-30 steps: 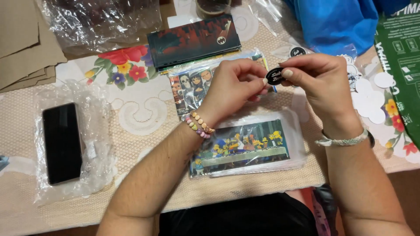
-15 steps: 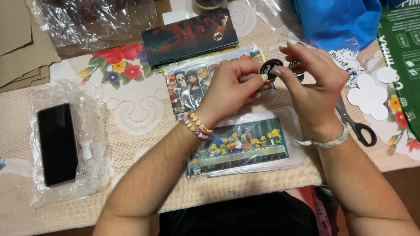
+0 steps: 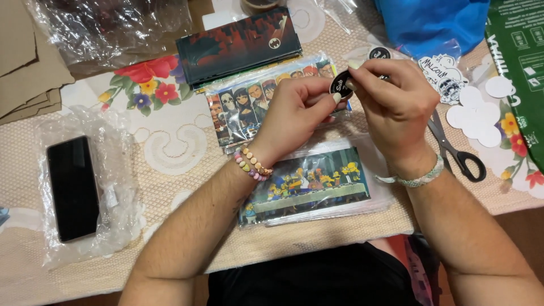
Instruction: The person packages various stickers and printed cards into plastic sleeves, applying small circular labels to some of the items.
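Observation:
Both hands meet above the table on a small round black sticker (image 3: 341, 85). My left hand (image 3: 294, 110), with a bead bracelet on the wrist, pinches its lower edge. My right hand (image 3: 394, 105), with a woven wristband, grips its right side with thumb and fingertips. Under the hands lies a sleeve of illustrated character cards (image 3: 249, 107). Closer to me sits a cartoon picture card in a clear sleeve (image 3: 309, 187). A second round black sticker (image 3: 379, 53) lies just beyond my right hand.
A black phone (image 3: 72, 187) rests on crumpled plastic at the left. A dark illustrated pack (image 3: 238, 45) lies at the back. Scissors (image 3: 456, 150), white paper circles (image 3: 479, 116), a blue bag (image 3: 433, 22) and a green box (image 3: 518, 51) are at the right. Brown paper (image 3: 28, 62) is far left.
The view shifted slightly. Both hands stayed together on the round sticker, with the right fingers now closed more tightly over its edge.

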